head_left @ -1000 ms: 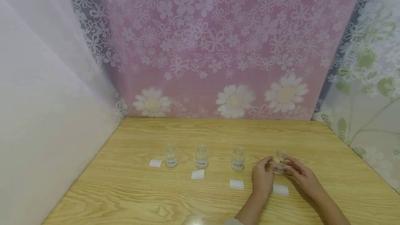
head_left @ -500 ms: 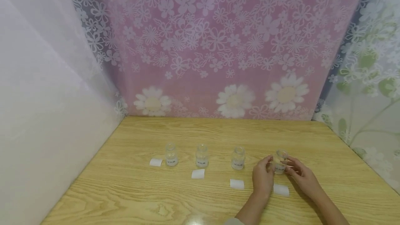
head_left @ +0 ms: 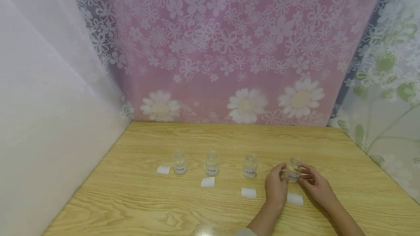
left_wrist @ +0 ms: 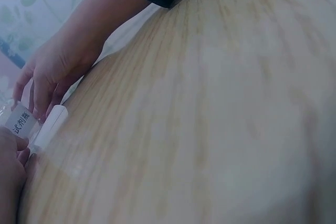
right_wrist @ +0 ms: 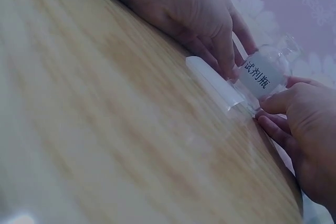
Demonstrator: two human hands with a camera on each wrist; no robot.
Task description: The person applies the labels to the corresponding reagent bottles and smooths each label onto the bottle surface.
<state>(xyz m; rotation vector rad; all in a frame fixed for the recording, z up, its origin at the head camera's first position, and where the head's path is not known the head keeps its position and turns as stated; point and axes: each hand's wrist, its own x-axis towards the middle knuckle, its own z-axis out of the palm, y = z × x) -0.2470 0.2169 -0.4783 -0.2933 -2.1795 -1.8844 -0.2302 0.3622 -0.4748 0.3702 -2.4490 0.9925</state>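
Note:
A small clear glass reagent bottle (head_left: 294, 173) stands upright on the wooden table at the right end of a row. Its white label (right_wrist: 261, 74) carries black printed characters and faces the person. From the left, my left hand (head_left: 276, 187) grips the glass, its fingertips at the bottle's side. My right hand (head_left: 319, 189) holds the opposite side between thumb and fingers. Both hands also show around the bottle in the right wrist view. Just in front of it lies a curled white paper piece (head_left: 295, 199).
Three similar labelled bottles, left (head_left: 180, 163), middle (head_left: 212, 164) and right (head_left: 250, 166), stand in the same row. White paper pieces lie near them, one (head_left: 163, 170) beside the leftmost, others (head_left: 207, 182) (head_left: 248, 192) in front. A floral curtain (head_left: 229, 65) hangs behind the table (head_left: 157, 207).
The held bottle has turned slightly, so its label now shows more toward the front. Right fingers have shifted a little on the glass; the left hand has stayed nearly still.

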